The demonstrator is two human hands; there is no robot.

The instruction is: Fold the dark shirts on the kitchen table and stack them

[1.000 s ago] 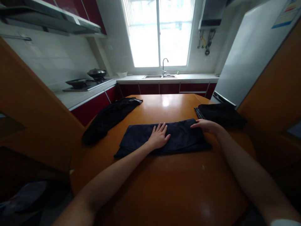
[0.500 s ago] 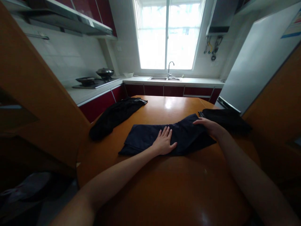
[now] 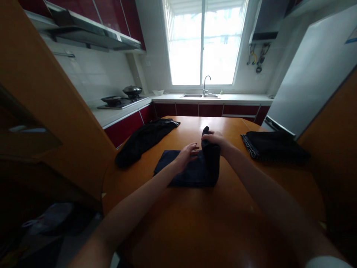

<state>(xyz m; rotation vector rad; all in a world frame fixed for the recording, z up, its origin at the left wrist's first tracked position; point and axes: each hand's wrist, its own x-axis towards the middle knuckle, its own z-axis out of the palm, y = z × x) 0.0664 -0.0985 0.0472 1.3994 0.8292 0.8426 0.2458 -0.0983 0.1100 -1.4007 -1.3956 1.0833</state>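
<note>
Wooden table [image 3: 189, 212], its corners rounded, is filling the foreground of a kitchen; beyond its far edge, red cabinets [image 3: 210, 109] are standing under a white counter [image 3: 240, 98], with a bright window [image 3: 184, 52] above. Dark blue cloth [image 3: 192, 176] is lying near the middle of the table, slightly nearer the left edge than the right, its right end standing up as a raised flap [image 3: 212, 160].

Left hand [image 3: 184, 158]: the forearm is slanting inward from the near left, and the hand is poised over the flat part of the cloth, palm down and somewhat turned toward the flap. Its fingers are spreading apart in a loose curl, gripping nothing; whether the palm is touching the fabric cannot be told.

Right hand [image 3: 214, 139]: the forearm is slanting up and leftward from the near right, the wrist raised above the tabletop. Thumb and fingers are closing together on the top of the flap, holding it nearly upright.

Black garment [image 3: 145, 143] is sprawling along the far left edge, its striped end pointing toward the far edge; folded black cloth [image 3: 275, 145] is resting toward the far right corner, well apart from both hands.
</note>
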